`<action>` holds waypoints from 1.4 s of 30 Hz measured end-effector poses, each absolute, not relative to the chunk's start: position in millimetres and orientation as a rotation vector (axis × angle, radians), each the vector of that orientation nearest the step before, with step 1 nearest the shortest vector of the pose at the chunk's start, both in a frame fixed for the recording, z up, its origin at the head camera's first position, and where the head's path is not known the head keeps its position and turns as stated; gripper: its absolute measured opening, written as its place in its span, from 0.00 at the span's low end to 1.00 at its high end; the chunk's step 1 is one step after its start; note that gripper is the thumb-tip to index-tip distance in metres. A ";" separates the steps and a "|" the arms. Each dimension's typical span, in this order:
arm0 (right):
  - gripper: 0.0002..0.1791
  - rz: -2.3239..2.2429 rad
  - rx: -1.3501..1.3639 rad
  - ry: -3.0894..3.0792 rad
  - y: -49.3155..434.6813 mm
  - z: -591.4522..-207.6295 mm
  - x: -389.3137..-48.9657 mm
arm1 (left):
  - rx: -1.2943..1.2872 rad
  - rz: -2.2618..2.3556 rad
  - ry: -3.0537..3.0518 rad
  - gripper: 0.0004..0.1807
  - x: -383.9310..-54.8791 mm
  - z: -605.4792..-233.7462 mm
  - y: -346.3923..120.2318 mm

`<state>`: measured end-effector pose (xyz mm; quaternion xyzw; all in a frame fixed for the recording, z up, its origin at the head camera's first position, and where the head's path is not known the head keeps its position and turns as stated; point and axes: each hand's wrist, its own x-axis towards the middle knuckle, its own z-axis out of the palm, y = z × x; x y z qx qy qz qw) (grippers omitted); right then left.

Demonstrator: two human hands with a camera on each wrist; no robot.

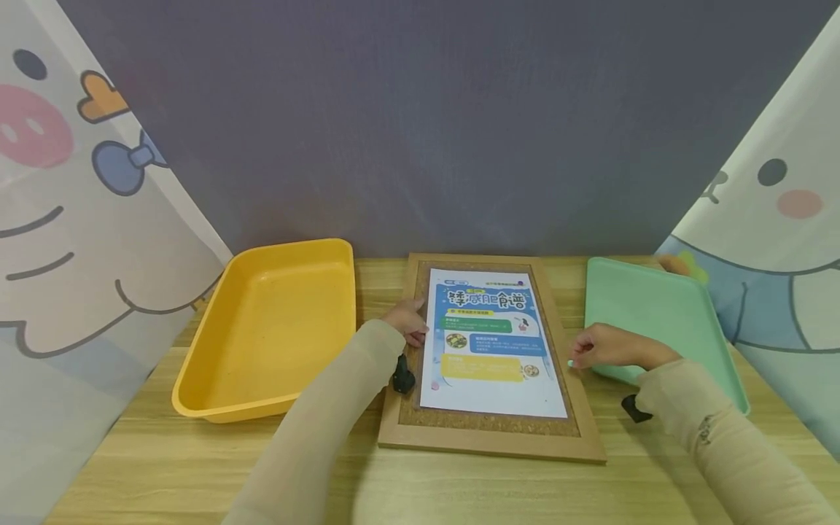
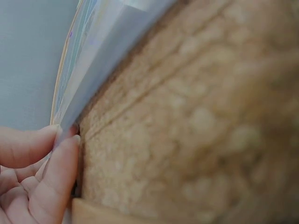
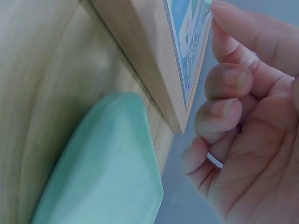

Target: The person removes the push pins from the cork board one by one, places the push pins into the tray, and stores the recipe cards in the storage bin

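Observation:
A printed poster sheet (image 1: 488, 394) in blue and white lies on a wood-framed cork board (image 1: 492, 448). At the sheet's left edge is my left hand (image 1: 407, 321). Its thumb and forefinger pinch the paper (image 2: 100, 70), which lifts a little off the cork (image 2: 187, 135) in the left wrist view. Just beyond the board's right side, my right hand (image 1: 600, 346) pinches a small mint-green push pin (image 1: 571, 363) between thumb and forefinger. The other fingers (image 3: 224, 79) of that hand are curled in. Only part of the pin (image 3: 208, 3) shows at the top of the right wrist view.
A deep yellow tray (image 1: 203, 386) stands left of the board. On the right, a shallow green tray (image 1: 646, 299) sits close to the board, partly under my right forearm. A dark grey panel (image 1: 420, 131) rises behind the wooden table (image 1: 164, 467).

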<state>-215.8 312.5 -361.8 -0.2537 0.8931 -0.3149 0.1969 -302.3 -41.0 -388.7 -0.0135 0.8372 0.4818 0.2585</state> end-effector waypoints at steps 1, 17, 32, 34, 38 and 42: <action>0.10 -0.891 -0.712 2.496 313.9 -361.7 -215.3 | -0.041 1.308 2.266 0.41 -301.9 -388.7 -41.5; 0.06 -0.838 -0.639 2.647 338.3 -349.4 -207.5 | -0.030 1.299 2.293 0.40 -291.3 -384.1 -41.7; 0.06 -0.810 -0.487 2.850 367.7 -343.8 -202.9 | -0.028 1.303 2.295 0.40 -292.0 -384.3 -41.5; 0.06 -0.782 -0.467 2.873 371.9 -343.6 -202.3 | -0.022 1.297 2.303 0.40 -291.8 -384.2 -41.1; 0.05 -0.707 -0.484 2.914 379.0 -345.5 -202.7 | -0.014 1.296 2.316 0.39 -289.5 -382.8 -41.4; 0.05 -0.655 -0.474 2.946 385.8 -347.9 -203.7 | -0.009 1.299 2.321 0.39 -288.2 -381.3 -41.0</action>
